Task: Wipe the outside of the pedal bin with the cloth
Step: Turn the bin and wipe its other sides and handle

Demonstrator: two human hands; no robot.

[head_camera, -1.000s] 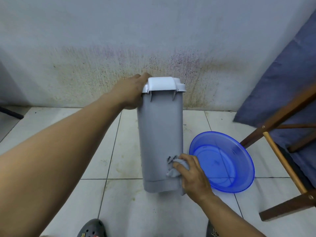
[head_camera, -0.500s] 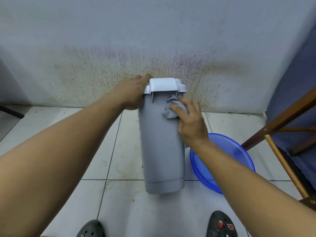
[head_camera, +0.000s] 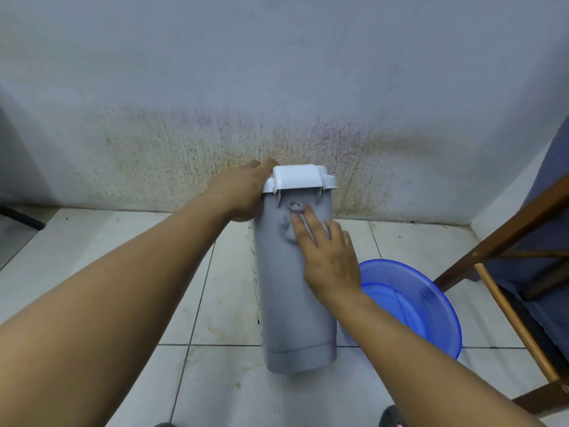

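Grey cloth (head_camera: 288,225) under flat right hand (head_camera: 329,257) – bin (head_camera: 295,303) side

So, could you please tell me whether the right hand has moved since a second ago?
Yes. The right hand with the grey cloth has gone up the grey plastic pedal bin, from near its base to just under the white lid.

Both forearms are bare, sleeveless; a dark shoe (head_camera: 390,419) shows at the bottom edge.
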